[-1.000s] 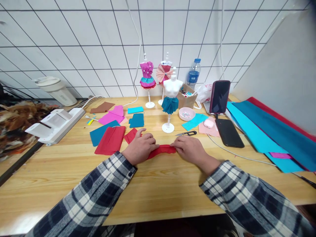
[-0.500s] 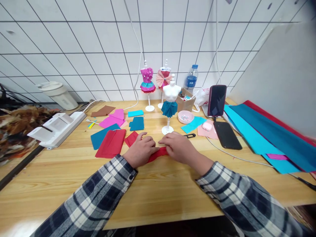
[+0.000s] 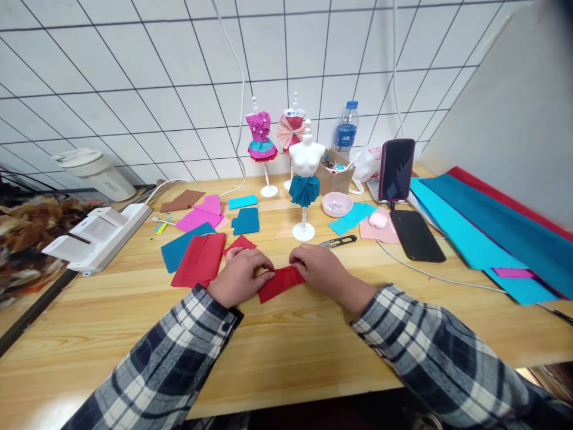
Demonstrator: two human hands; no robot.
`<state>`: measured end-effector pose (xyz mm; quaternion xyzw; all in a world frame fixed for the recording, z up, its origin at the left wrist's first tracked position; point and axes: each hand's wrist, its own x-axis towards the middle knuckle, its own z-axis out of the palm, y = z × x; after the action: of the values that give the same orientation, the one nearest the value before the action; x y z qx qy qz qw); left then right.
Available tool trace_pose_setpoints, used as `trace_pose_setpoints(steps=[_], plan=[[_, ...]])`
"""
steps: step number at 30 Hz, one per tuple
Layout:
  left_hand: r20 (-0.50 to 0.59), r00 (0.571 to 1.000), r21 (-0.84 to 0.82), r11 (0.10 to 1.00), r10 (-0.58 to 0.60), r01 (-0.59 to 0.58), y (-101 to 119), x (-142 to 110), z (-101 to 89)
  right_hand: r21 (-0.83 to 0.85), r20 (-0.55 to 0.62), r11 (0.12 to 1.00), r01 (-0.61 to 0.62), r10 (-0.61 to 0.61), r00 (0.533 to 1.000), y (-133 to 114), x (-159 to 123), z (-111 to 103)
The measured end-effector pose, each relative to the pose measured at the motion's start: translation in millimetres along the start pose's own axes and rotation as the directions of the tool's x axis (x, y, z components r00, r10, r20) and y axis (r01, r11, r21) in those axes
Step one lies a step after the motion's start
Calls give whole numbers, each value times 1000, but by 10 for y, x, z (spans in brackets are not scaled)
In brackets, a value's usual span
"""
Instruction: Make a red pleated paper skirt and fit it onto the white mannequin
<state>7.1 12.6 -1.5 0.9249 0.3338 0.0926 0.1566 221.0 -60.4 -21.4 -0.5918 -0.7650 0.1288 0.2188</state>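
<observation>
A small red crepe-paper strip (image 3: 278,283) lies low over the table between my hands. My left hand (image 3: 242,276) has its thumb and fingertips closed at the strip's upper left edge. At the right end, my right hand (image 3: 323,273) pinches the strip and hides part of it. Just beyond them stands a white mini mannequin (image 3: 307,160) wearing a teal pleated skirt (image 3: 305,190). Black thread snips (image 3: 342,240) lie behind my right hand. Left of my left hand are a folded red sheet (image 3: 199,260) and a smaller red scrap (image 3: 240,243).
Two dressed mannequins (image 3: 259,128) stand at the back, near a cardboard box (image 3: 335,179) and a water bottle (image 3: 346,128). A pink bowl (image 3: 337,205) holds beads. Phones (image 3: 418,236), a cable, and long coloured sheets (image 3: 496,239) occupy the right; a power strip (image 3: 101,236) lies left.
My hands have moved apart a little, the left one leftward, and more of the red strip shows between them. The thread snips are now more visible. The camera view has shifted slightly.
</observation>
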Motion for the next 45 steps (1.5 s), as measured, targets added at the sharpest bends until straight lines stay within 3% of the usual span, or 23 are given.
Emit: trace_pose_setpoints(steps=[6, 9, 13, 20, 25, 30, 41, 45], plan=[[55, 990, -124, 983, -130, 136, 71, 0, -17, 0, 5, 999, -32, 32, 999, 34, -4, -14], [88, 986, -109, 982, -144, 153, 70, 12, -13, 31, -10, 999, -25, 26, 1000, 54, -11, -28], [5, 991, -50, 990, -132, 133, 19, 11, 14, 58, -9, 998, -17, 18, 1000, 79, -11, -42], [-52, 998, 85, 996, 26, -22, -28, -30, 30, 8, 25, 999, 38, -38, 999, 106, -8, -82], [-79, 991, 164, 982, 103, -89, -8, -70, 5, -132, 93, 984, 121, -109, 990, 106, -17, -97], [-97, 980, 256, 956, 175, -146, 23, -93, -12, -164, 119, 974, 155, -136, 984, 149, -16, -69], [-69, 931, 534, 801, 360, -270, 83, -203, 8, -90, 131, 986, 137, -125, 983, 186, -3, -73], [-55, 922, 591, 757, 384, -279, 110, -241, 12, -117, 33, 982, 145, -142, 989, 108, -12, -152]])
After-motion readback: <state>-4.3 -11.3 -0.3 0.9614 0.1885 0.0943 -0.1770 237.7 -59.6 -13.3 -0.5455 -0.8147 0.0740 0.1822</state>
